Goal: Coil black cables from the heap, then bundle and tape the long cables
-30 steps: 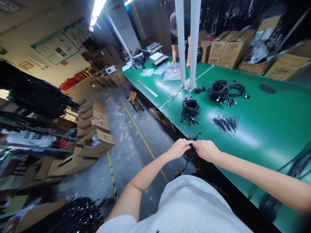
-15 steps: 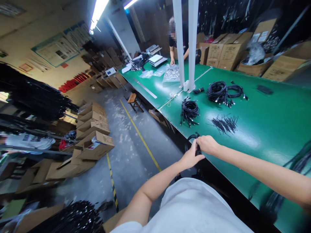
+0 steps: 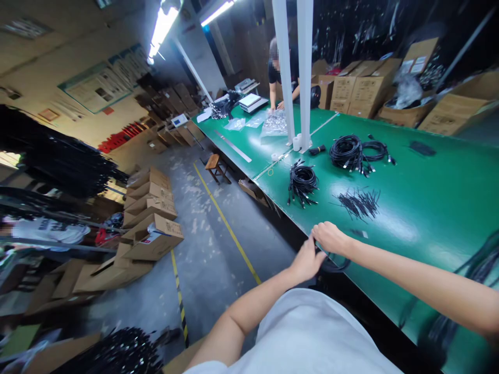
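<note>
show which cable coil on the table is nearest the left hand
The single coil at the aisle side of the table; the larger coil and smaller coil lie farther from the left hand, as do blurred cables at right.

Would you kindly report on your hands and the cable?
Left hand and right hand together, exact grip hidden. Black cable looped below, by green table edge. No obstruction seen.
</note>
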